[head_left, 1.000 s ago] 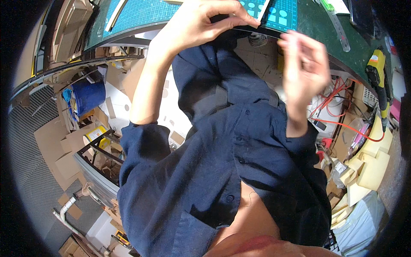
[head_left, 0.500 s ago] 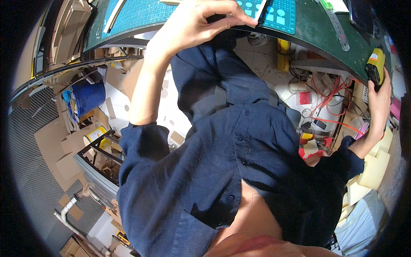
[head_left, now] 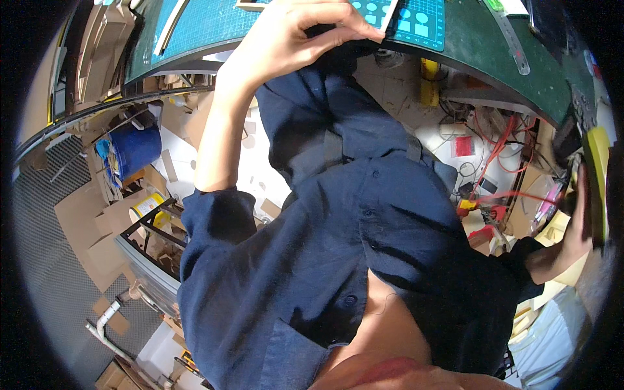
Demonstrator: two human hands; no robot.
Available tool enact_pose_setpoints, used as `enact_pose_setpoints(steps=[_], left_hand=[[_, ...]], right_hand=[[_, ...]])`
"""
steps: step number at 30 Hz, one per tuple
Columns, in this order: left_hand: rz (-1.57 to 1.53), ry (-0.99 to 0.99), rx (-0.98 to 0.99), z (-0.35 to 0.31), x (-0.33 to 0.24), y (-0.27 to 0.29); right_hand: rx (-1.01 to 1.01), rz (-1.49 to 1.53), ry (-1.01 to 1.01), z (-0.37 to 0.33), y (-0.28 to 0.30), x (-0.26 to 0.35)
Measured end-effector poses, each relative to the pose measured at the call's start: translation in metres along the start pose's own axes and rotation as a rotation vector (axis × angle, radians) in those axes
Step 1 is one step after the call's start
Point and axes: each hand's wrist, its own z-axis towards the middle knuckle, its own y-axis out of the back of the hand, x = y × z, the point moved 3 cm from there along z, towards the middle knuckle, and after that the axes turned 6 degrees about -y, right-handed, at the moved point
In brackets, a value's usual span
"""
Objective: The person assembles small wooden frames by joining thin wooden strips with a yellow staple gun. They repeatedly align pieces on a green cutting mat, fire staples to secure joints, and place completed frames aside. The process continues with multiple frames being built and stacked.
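My left hand [head_left: 299, 36] reaches over the near edge of the workbench [head_left: 465, 39]. Its thumb and fingertips pinch the near end of a thin pale strip [head_left: 390, 16], which lies over the teal cutting mat [head_left: 426, 23]. Off at the far right, beside the bench, my right hand [head_left: 578, 208] is smeared by motion. A yellow-and-black hand tool [head_left: 598, 185] sits against it, held along its outer side; the fingers are partly hidden and its exact kind is blurred.
On the bench are a metal ruler [head_left: 513, 45] and another pale strip [head_left: 171, 26]. Red cables [head_left: 500, 148] tangle under the bench. A blue bin [head_left: 135, 148] and a yellow-labelled can [head_left: 148, 205] stand at the left. Cream foam blocks [head_left: 556, 227] lie lower right.
My right hand has drawn the yellow-and-black tool off the bench edge, moving it outward and toward me. The left hand keeps its pinch on the strip, shifted slightly left.
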Motion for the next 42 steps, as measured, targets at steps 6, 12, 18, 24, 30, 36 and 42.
enact_pose_setpoints(steps=[6, 12, 18, 24, 30, 36, 42], left_hand=[[-0.014, -0.012, 0.041, 0.002, 0.005, 0.001], [-0.046, -0.011, 0.013, 0.001, 0.004, 0.000], [-0.063, 0.014, 0.013, -0.001, 0.006, -0.002], [-0.051, 0.038, 0.020, -0.001, 0.003, -0.002], [-0.041, 0.054, 0.029, -0.004, 0.004, -0.002], [0.004, 0.041, 0.041, -0.003, 0.003, -0.001], [-0.008, 0.053, 0.039, -0.002, 0.003, -0.001]], right_hand=[[0.093, 0.548, -0.283, -0.005, -0.128, 0.044], [0.191, 0.846, -0.339, 0.028, -0.224, 0.086], [0.368, 0.799, -0.264, 0.028, -0.250, 0.078], [0.418, 0.675, 0.029, 0.022, -0.259, 0.062], [0.442, 0.658, 0.040, 0.021, -0.260, 0.062], [0.517, 0.734, -0.151, 0.023, -0.263, 0.066], [0.499, 0.768, -0.216, 0.024, -0.263, 0.070]])
